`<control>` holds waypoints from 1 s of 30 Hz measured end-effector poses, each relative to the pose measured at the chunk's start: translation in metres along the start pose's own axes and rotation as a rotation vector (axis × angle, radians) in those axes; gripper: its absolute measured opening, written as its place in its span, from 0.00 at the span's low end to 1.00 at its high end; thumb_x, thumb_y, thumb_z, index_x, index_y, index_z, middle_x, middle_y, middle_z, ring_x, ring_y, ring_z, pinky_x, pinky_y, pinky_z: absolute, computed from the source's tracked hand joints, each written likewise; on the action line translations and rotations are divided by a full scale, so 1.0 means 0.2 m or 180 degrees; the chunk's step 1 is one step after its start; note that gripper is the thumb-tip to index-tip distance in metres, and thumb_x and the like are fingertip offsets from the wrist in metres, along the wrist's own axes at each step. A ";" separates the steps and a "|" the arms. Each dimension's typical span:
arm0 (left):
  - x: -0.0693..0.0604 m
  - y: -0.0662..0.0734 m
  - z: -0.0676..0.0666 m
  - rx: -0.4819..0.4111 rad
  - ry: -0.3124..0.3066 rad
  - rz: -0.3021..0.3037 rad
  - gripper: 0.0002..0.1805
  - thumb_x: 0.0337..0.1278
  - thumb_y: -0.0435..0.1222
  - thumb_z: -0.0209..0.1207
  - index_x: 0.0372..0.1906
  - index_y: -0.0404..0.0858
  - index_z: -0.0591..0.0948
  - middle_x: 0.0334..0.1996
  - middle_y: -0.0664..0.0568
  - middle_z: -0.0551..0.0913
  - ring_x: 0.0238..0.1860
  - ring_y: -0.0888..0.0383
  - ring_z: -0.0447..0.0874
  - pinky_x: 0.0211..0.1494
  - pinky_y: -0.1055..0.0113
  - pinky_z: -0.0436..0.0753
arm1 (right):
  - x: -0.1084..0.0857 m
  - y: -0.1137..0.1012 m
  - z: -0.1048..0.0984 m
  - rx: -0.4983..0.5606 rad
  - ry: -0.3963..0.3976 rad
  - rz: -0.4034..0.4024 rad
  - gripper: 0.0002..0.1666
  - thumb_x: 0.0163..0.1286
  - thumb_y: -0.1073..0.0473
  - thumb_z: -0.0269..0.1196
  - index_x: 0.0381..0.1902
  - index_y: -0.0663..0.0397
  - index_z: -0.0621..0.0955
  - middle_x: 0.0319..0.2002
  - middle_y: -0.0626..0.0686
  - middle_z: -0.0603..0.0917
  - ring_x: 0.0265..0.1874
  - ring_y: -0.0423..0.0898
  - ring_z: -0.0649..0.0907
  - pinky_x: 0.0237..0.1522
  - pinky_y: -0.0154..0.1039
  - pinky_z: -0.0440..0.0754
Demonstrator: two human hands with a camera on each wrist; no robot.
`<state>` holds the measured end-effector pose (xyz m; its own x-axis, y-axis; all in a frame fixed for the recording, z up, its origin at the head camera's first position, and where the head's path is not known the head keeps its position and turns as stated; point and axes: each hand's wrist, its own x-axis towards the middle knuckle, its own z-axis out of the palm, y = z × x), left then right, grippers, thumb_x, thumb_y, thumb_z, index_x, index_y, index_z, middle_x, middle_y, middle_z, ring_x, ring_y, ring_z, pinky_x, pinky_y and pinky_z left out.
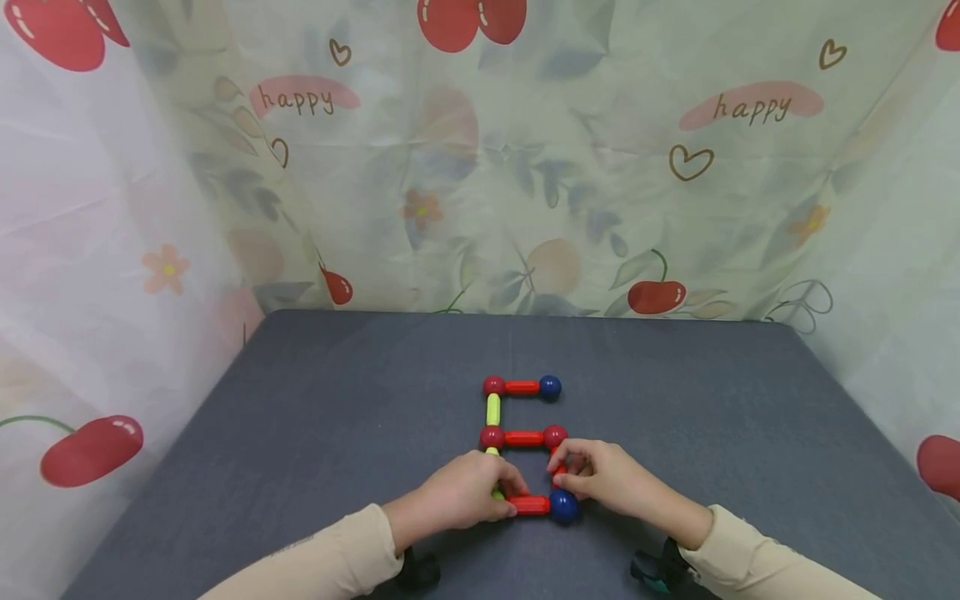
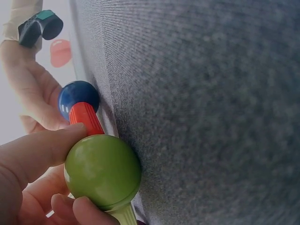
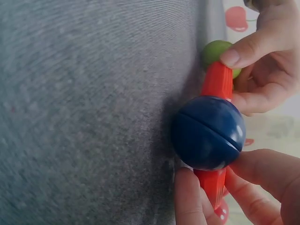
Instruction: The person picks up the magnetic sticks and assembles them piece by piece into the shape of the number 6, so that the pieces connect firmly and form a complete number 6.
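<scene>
A flat figure of magnetic rods and balls lies on the dark cloth. My left hand [image 1: 476, 492] pinches the near red rod [image 1: 531, 505] where it joins a green ball [image 2: 103, 171]; in the head view this hand covers that ball. At the rod's other end is a blue ball [image 1: 564, 506]. With thumb and fingers, my right hand [image 1: 611, 477] holds the right-side red rod [image 1: 559, 477] just above the blue ball, touching the ball too. Farther up are a dark red ball [image 1: 555, 436], a middle red rod [image 1: 523, 438] and another dark red ball [image 1: 492, 437].
The figure's far part has a yellow-green rod [image 1: 492, 409], a dark red corner ball [image 1: 493, 385], a red rod [image 1: 522, 387] and a blue end ball [image 1: 550, 387]. Dark grey cloth covers the table [image 1: 360, 383]. A printed curtain [image 1: 510, 167] hangs behind and at both sides.
</scene>
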<state>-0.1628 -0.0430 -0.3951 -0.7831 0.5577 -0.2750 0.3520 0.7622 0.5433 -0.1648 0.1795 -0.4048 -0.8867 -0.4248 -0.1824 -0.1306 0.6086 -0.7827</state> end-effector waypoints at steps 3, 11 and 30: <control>0.00 0.00 0.00 0.0013 -0.0004 -0.0005 0.12 0.50 0.38 0.70 0.43 0.49 0.87 0.32 0.65 0.83 0.27 0.67 0.74 0.33 0.75 0.76 | 0.00 0.00 0.00 0.0011 -0.0010 0.0015 0.06 0.65 0.58 0.66 0.39 0.51 0.81 0.24 0.48 0.77 0.20 0.42 0.75 0.21 0.34 0.70; 0.00 0.00 0.00 0.0011 -0.0029 -0.0018 0.12 0.50 0.38 0.71 0.43 0.49 0.87 0.31 0.65 0.82 0.27 0.66 0.74 0.33 0.75 0.76 | 0.01 0.01 0.00 0.0032 -0.0036 -0.0026 0.07 0.64 0.58 0.66 0.39 0.52 0.81 0.23 0.47 0.77 0.20 0.42 0.75 0.20 0.35 0.71; -0.04 -0.02 -0.08 -0.0563 -0.0002 0.0077 0.12 0.54 0.38 0.68 0.45 0.47 0.86 0.32 0.64 0.83 0.26 0.64 0.77 0.32 0.72 0.79 | -0.02 -0.02 -0.06 -0.0118 -0.0175 0.0129 0.17 0.65 0.52 0.67 0.50 0.48 0.79 0.28 0.48 0.79 0.23 0.44 0.78 0.25 0.38 0.76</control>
<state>-0.1661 -0.0567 -0.3816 -0.7752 0.5754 -0.2605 0.2751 0.6789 0.6808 -0.1658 0.1862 -0.3936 -0.8661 -0.4347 -0.2467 -0.1122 0.6501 -0.7516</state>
